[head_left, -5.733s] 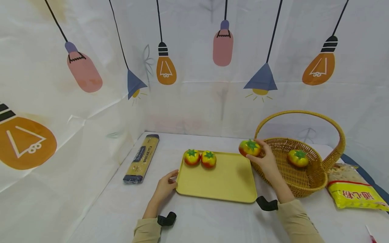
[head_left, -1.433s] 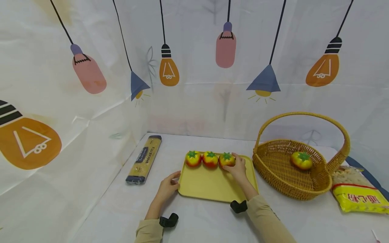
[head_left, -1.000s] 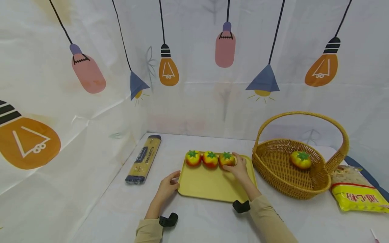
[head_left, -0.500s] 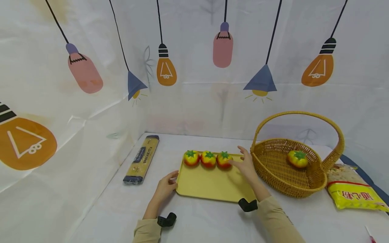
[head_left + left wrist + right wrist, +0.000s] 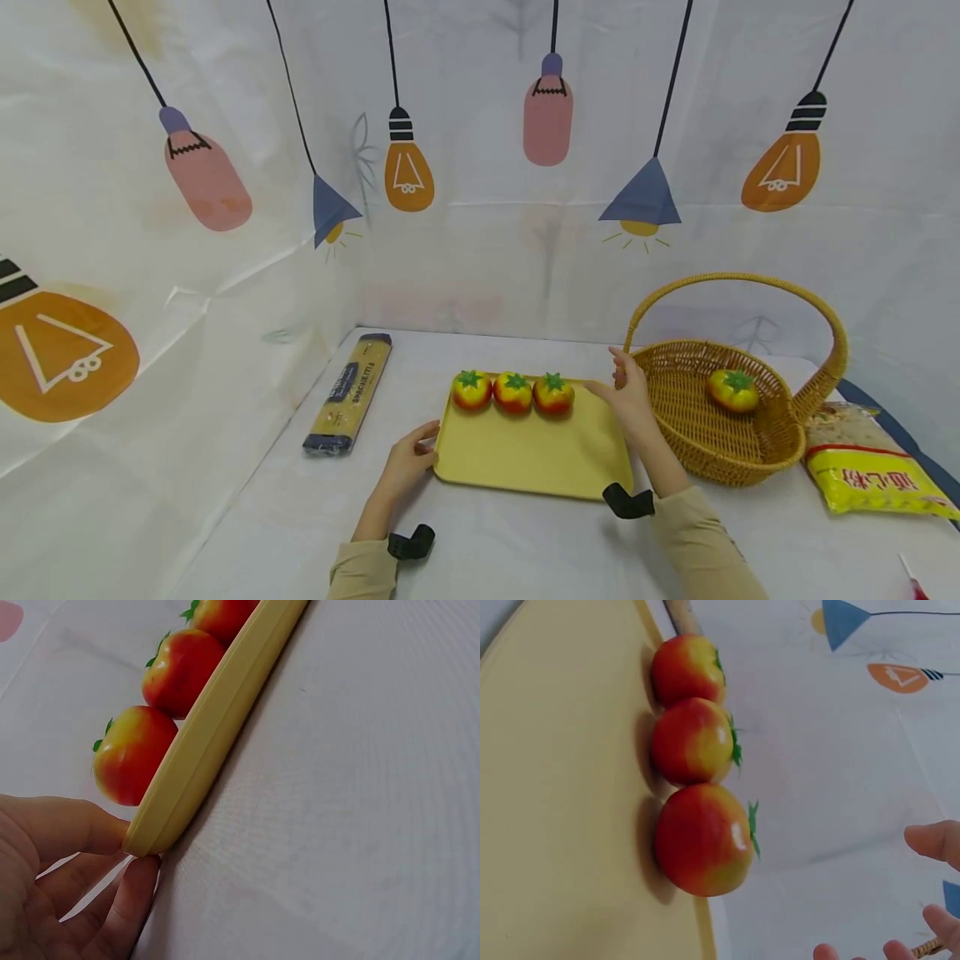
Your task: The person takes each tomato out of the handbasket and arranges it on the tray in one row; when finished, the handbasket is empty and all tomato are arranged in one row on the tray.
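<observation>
Left hand (image 5: pixel 408 460): gripping the left rim of the yellow tray (image 5: pixel 525 458), central on the table (image 5: pixel 517 550); tilting or dragging likely if tugged. Right hand (image 5: pixel 633 404): spread, holding nothing, by the tray's right rear corner. Wicker basket (image 5: pixel 705 454): toward the table's right edge, one loose tomato (image 5: pixel 733 390) inside; upright handle (image 5: pixel 735 277) a possible snag. Three tomatoes (image 5: pixel 513 395): in a row at the tray's rear rim, liable to roll if jolted. Spaghetti pack (image 5: pixel 348 396): along the table's left edge.

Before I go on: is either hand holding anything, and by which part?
The left hand has its grip on the yellow tray, at the tray's left edge. The right hand, near the wicker basket, holds nothing.
</observation>
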Tool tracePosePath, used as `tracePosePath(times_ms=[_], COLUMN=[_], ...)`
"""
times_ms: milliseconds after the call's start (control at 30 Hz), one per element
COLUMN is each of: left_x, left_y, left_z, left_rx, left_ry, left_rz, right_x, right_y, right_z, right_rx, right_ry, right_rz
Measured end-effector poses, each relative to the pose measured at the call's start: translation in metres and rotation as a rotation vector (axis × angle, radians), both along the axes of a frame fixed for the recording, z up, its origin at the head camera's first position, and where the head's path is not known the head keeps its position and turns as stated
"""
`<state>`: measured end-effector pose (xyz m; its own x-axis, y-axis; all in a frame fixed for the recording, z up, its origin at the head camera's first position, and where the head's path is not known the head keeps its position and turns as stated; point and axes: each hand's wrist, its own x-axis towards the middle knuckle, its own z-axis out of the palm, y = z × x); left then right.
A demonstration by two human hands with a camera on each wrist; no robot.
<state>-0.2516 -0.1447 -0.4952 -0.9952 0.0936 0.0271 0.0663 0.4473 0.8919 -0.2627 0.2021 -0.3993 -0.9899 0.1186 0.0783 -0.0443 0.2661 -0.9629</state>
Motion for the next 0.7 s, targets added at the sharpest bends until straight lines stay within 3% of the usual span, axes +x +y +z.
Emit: tracePosePath(times_ms=[267,700], left_x=[-0.002,0.001], left_y=[0.0,0.0], left_z=[-0.001,-0.001], left_rx=[-0.001,-0.006], left_ry=[0.002,0.004], left_rz=[0.0,-0.009], right_x=[0.007,0.012], right_y=[0.014,0.043], right_z=[0.009,0.008], right_rx=[-0.011,0.06], right_ry=[0.058,0.074], right_rz=[-0.032,-0.131])
